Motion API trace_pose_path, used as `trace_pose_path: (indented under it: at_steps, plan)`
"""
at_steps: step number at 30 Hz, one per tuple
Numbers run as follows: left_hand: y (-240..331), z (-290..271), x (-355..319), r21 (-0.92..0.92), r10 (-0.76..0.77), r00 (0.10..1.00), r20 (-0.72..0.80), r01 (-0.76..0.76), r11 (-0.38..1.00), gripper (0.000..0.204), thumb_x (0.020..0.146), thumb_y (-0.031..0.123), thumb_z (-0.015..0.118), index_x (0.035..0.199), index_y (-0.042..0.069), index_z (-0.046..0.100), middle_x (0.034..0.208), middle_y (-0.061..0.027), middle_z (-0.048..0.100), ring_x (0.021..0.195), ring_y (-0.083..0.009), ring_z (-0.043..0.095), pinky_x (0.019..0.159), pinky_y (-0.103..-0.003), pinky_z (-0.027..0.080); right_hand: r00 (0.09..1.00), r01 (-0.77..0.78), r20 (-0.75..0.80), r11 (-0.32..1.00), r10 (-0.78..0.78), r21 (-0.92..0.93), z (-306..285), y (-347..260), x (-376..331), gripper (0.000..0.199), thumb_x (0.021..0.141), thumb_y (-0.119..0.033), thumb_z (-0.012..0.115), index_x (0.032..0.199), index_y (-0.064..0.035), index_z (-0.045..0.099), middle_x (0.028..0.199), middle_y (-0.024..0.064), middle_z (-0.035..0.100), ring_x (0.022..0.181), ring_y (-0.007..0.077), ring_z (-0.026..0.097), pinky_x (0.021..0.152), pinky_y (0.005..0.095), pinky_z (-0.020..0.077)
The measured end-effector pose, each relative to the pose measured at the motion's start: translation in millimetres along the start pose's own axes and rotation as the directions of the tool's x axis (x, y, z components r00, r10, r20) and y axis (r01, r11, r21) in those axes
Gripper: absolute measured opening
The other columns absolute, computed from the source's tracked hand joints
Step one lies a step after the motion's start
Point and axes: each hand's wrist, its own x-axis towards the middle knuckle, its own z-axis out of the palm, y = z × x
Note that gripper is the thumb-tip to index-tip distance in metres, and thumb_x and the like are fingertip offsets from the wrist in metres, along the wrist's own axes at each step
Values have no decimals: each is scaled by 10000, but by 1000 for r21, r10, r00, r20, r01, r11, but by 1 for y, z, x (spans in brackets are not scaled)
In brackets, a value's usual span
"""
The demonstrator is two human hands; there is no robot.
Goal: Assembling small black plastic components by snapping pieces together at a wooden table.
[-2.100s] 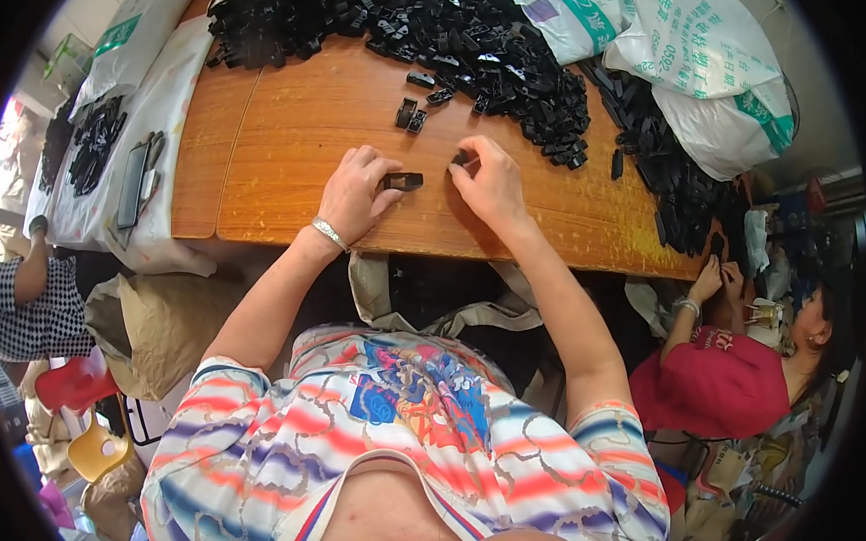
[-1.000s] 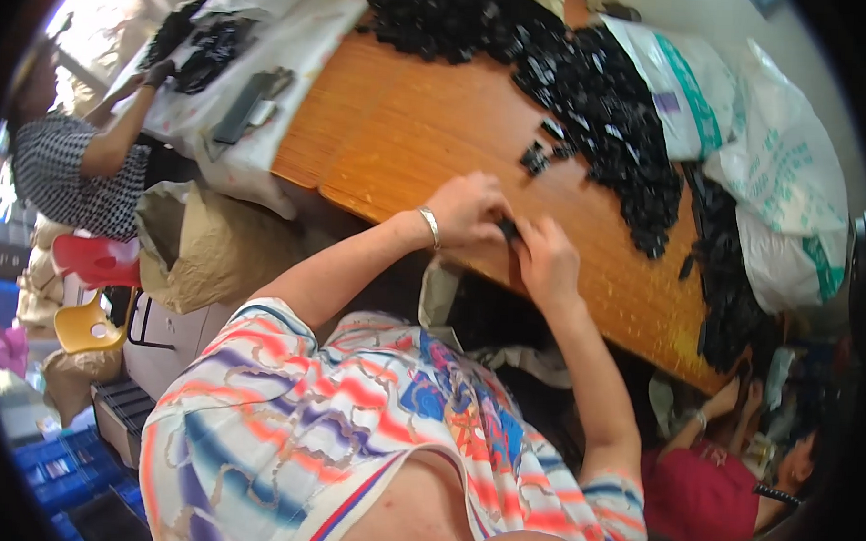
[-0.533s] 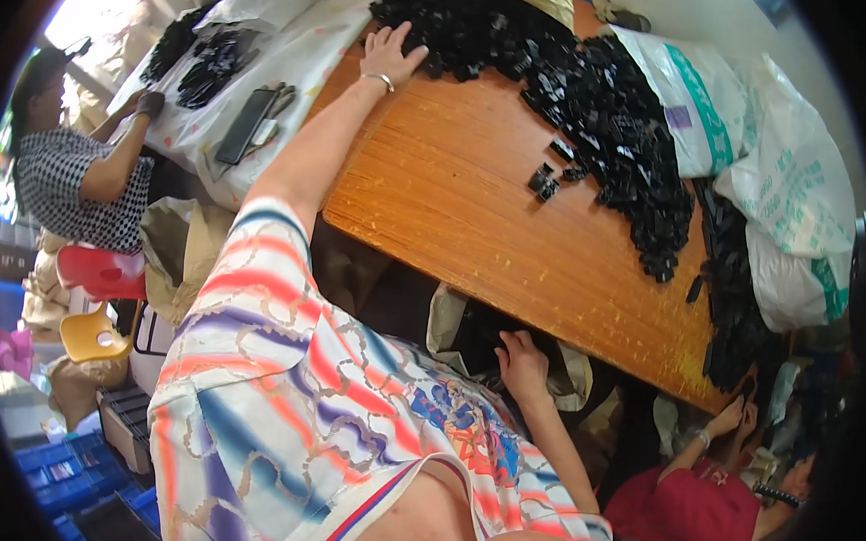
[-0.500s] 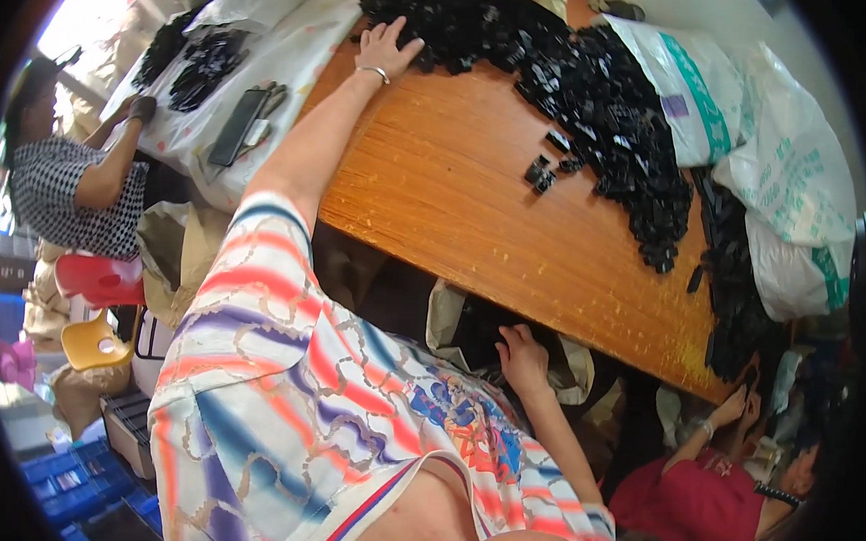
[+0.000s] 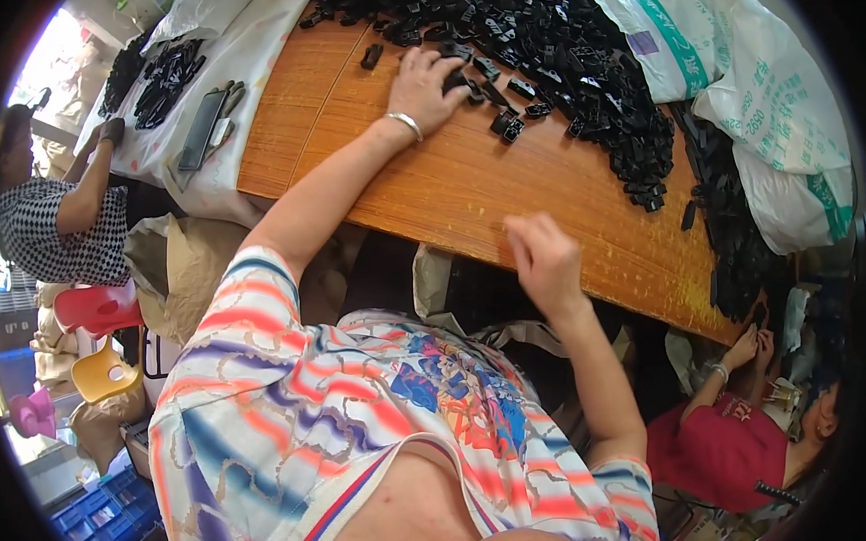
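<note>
A large heap of small black plastic parts (image 5: pixel 593 61) covers the far side of the brown wooden table (image 5: pixel 436 190). My left hand (image 5: pixel 428 87) reaches to the near edge of the heap, thumb and fingers closed about a black part that is mostly hidden. Several loose parts (image 5: pixel 508 126) lie just right of it, and a single black part (image 5: pixel 372 56) rests to its left. Over the table's near edge, my right hand (image 5: pixel 548 265) is raised with loosely bent fingers, thumb apart, slightly blurred. Nothing shows in it.
White sacks (image 5: pixel 782 121) stand at the right behind the heap. An open tan sack (image 5: pixel 180 266) is left of me, and another sack (image 5: pixel 431 280) sits under the table edge. One co-worker (image 5: pixel 63 219) is at a covered table on the left, another (image 5: pixel 732 448) at the right corner.
My left hand has shifted right along the heap onto its near edge and closed there. My right hand has risen from the sack below to over the table edge. The view has shifted.
</note>
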Motion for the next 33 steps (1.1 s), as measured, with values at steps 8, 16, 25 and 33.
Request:
trace_pose_path:
  at_steps: [8,16,25,33]
  plan:
    - [56,-31,-28,-350,118,991,-55,-130,928,322,795,109,702,1112,102,646,1151,-87,624,1164,-316,523,1004,-418,419,996,-23,-94,961,-3,-277,27,80,79,236,831,-16,606,1048,-79,676,1068,118,617,866,338,658,732,423,542]
    - [69,-44,-34,-174,181,983,16,-175,969,313,769,201,756,1061,118,683,1105,-40,629,1124,-258,523,906,-400,436,978,-196,17,937,210,-289,7,74,61,242,780,-99,747,998,-51,654,995,149,637,851,378,648,712,448,526]
    - [86,-27,-21,-14,75,994,81,-74,997,254,729,90,734,972,112,665,998,-61,651,1105,-274,543,898,-410,419,976,-214,-1,966,216,-142,-3,69,36,248,775,-42,736,1004,-21,642,992,173,627,897,394,621,757,439,514]
    - [102,-32,-40,-354,303,953,15,-278,893,166,697,46,646,825,125,576,826,-61,590,839,-276,589,738,-382,453,982,-187,-28,974,185,-125,-5,65,30,247,779,-24,719,1011,-20,633,987,177,613,901,407,613,746,450,506]
